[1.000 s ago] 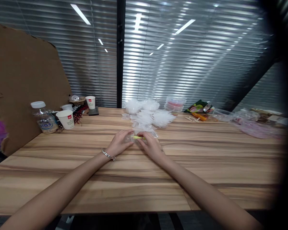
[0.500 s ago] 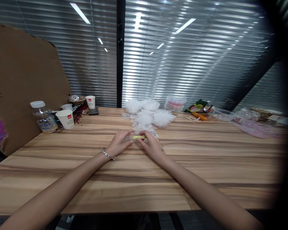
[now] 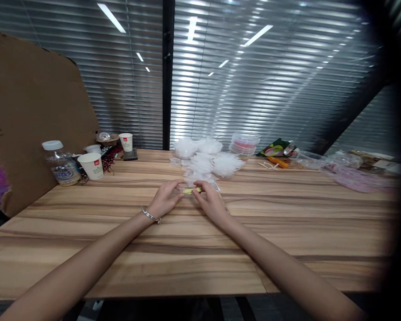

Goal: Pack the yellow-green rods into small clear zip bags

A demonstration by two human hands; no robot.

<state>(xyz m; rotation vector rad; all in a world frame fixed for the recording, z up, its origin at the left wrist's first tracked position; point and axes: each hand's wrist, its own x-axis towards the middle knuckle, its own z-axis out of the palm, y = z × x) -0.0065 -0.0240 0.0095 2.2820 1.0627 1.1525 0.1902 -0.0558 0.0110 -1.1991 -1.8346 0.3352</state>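
Between my two hands, low over the table, is a small yellow-green strip, apparently inside a small clear plastic bag. My left hand, with a silver bracelet at the wrist, has thumb and fingers closed on the bag's left end. At the strip's right end, my right hand grips with thumb and fingertips, which hide that end. Just behind my hands lies a pile of clear plastic bags, with the nearest ones almost touching my fingers.
Paper cups, a clear jar with a white lid and a small black box stand left. Stacked clear tubs, orange items and pink plastic lie right. Cardboard rises at the left edge.
My left hand has shifted very slightly left and up. More of the yellow-green strip's right end shows differently between my fingers; the hands otherwise keep their places.
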